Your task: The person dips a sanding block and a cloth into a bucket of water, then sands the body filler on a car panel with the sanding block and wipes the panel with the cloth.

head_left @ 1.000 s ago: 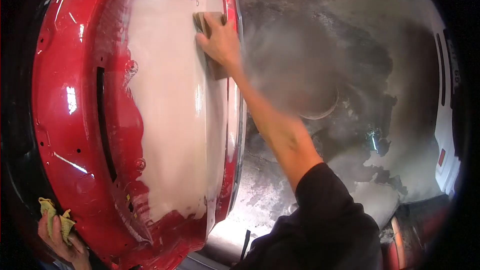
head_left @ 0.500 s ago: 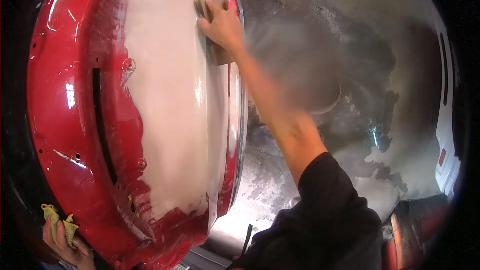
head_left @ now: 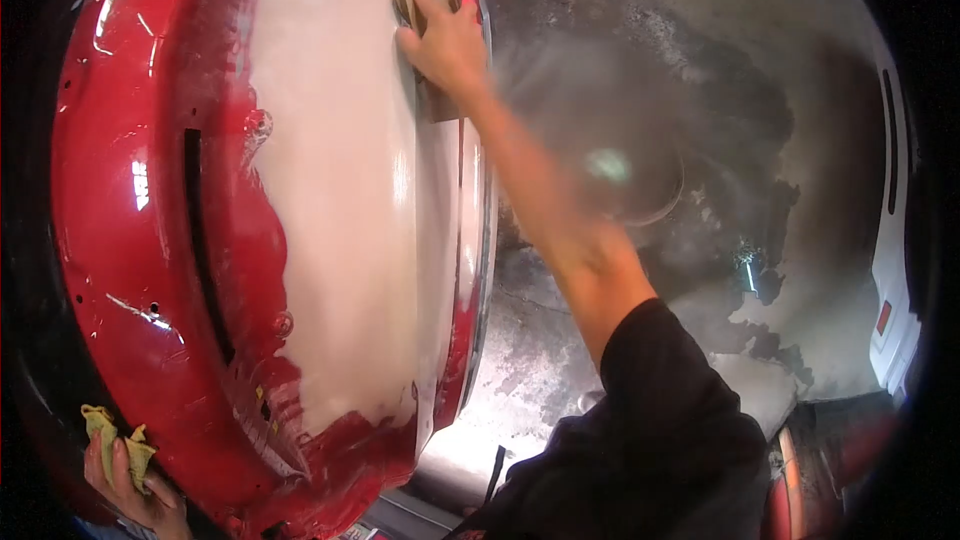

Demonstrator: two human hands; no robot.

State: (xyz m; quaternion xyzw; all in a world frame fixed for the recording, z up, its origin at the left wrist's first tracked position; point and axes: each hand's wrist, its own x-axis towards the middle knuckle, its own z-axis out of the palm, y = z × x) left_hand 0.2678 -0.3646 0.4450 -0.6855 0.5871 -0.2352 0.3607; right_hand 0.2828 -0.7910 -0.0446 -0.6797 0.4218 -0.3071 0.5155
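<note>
A curved red car panel (head_left: 110, 200) with a broad pale, sanded-looking patch (head_left: 330, 170) fills the left half of the view. My right hand (head_left: 447, 45) is closed over a long brown sanding block (head_left: 441, 106), pressing it against the edge of the pale patch near the top. Part of the block is hidden under my palm and fingers. At the lower left, my left hand (head_left: 130, 485) grips a crumpled yellow-green cloth (head_left: 125, 445) beside the red edge of the panel.
Grey, stained wet-looking concrete floor (head_left: 700, 170) lies to the right. A white car part (head_left: 893, 310) with a small red reflector stands at the far right. A dark slot (head_left: 203, 230) and small holes run through the red metal. A red and orange object (head_left: 795, 485) is at lower right.
My right hand and the sanding block have shifted slightly upward along the panel's edge. My left hand stays in place with the cloth.
</note>
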